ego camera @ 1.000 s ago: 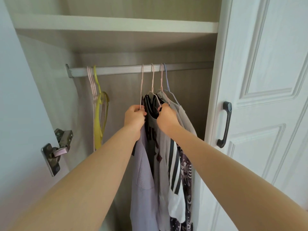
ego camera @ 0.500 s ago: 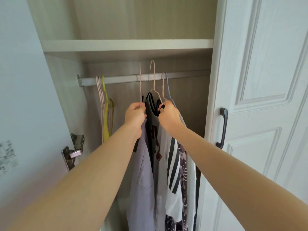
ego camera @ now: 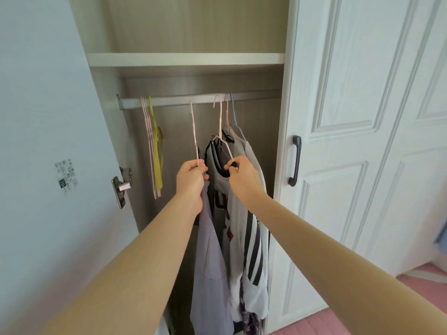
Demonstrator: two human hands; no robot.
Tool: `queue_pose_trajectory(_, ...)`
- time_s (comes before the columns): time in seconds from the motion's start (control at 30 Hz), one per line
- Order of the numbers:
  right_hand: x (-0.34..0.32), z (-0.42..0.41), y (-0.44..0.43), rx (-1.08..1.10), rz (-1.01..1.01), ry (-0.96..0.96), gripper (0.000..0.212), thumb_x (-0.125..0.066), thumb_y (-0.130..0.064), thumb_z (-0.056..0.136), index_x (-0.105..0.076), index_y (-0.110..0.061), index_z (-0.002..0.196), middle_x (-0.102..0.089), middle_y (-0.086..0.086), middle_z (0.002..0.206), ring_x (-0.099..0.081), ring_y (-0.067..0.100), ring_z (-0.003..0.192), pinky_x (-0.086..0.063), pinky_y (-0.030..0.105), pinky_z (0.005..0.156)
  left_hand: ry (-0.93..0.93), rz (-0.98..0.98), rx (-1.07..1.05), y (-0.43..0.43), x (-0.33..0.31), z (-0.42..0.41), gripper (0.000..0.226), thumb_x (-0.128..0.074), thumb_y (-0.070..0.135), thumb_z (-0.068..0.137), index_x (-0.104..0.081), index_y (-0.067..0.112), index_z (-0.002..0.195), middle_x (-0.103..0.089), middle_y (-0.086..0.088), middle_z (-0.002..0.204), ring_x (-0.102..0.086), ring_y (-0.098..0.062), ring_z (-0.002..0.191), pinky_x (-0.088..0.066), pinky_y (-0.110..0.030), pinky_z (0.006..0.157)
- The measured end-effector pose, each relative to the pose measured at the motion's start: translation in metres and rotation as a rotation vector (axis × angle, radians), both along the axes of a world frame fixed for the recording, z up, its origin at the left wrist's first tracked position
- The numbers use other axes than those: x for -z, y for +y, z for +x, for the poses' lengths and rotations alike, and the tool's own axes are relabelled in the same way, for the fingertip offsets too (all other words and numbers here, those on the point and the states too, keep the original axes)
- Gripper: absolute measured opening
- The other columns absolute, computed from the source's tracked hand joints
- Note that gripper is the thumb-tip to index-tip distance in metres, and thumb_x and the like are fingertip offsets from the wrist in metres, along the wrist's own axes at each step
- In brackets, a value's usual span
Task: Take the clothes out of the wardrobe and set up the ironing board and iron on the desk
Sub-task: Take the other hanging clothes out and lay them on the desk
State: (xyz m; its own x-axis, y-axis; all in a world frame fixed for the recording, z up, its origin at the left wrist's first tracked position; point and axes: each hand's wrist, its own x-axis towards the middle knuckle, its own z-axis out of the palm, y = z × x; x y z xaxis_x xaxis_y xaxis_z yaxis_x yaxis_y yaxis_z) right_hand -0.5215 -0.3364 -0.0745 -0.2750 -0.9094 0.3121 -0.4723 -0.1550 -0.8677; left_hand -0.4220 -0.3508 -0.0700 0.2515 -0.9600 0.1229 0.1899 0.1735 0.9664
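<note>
**Two Hangers in Hand at the Wardrobe Rail**

The person is reaching both arms into the open wardrobe (ego camera: 181, 32). The left hand (ego camera: 192, 177) is curling its fingers tightly round the lower stem of a pink hanger (ego camera: 194, 134), which is carrying a lilac shirt (ego camera: 210, 262). Gripping low, right at the collar, is likely keeping the shirt from sliding off the wire. The right hand (ego camera: 243, 176) is pinching the sloping arm of a second pink hanger (ego camera: 220, 122) together with the black collar of the grey jersey (ego camera: 219, 189) on it, probably for the same reason. Both hooks are showing at the level of the rail (ego camera: 174, 100). Whether they are hanging on it or lifted clear, I cannot tell.

Just to the right, two more hangers (ego camera: 227, 112) are hanging on the rail, one seemingly bearing a white garment (ego camera: 254, 250) with black stripes. At the left end of the rail, a bunch of empty hangers (ego camera: 150, 141), pink and yellow, is dangling well apart from the clothes. The right door (ego camera: 362, 141) is standing beside the clothes with its dark handle (ego camera: 295, 160) near them, and the left door (ego camera: 48, 117) is swung open.

All the clothes are hanging within the wardrobe opening, so the task is only beginning. The ironing board, iron and desk are not showing.
</note>
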Motion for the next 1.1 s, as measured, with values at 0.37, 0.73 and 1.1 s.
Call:
queue_pose_trajectory(0.37, 0.026, 0.018, 0.122, 0.033, 0.017, -0.137, 0.019, -0.042, -0.012, 0.099, -0.056, -0.011, 0.111, -0.054, -0.005, 0.083, -0.043, 0.006, 0.054, -0.031, 0.007, 0.035, 0.052, 0.107, 0.154, 0.096, 0.042, 0.030, 0.028, -0.053, 0.008, 0.090, -0.058, 0.007, 0.118, -0.059, 0.002, 0.082, -0.056, -0.010, 0.070, -0.045, -0.025, 0.066)
queue_pose_trajectory(0.73, 0.059, 0.059, 0.258, 0.092, 0.017, -0.179, 0.018, -0.043, -0.013, 0.098, -0.054, -0.015, 0.113, -0.062, 0.002, 0.100, -0.055, 0.007, 0.073, -0.041, 0.002, 0.048, 0.087, 0.174, 0.331, 0.219, 0.080, 0.066, 0.022, -0.059, 0.009, 0.089, -0.060, 0.028, 0.100, -0.060, -0.002, 0.093, -0.061, -0.015, 0.080, -0.049, -0.031, 0.069)
queue_pose_trajectory(1.1, 0.086, 0.119, 0.392, 0.113, 0.010, -0.134, 0.010, -0.053, -0.024, 0.095, -0.053, -0.022, 0.105, -0.060, -0.009, 0.095, -0.057, -0.008, 0.077, -0.041, 0.001, 0.057, 0.058, 0.153, 0.581, 0.345, 0.087, 0.119, 0.019, -0.064, 0.004, 0.086, -0.053, 0.013, 0.098, -0.058, -0.008, 0.086, -0.057, -0.016, 0.071, -0.052, -0.021, 0.055)
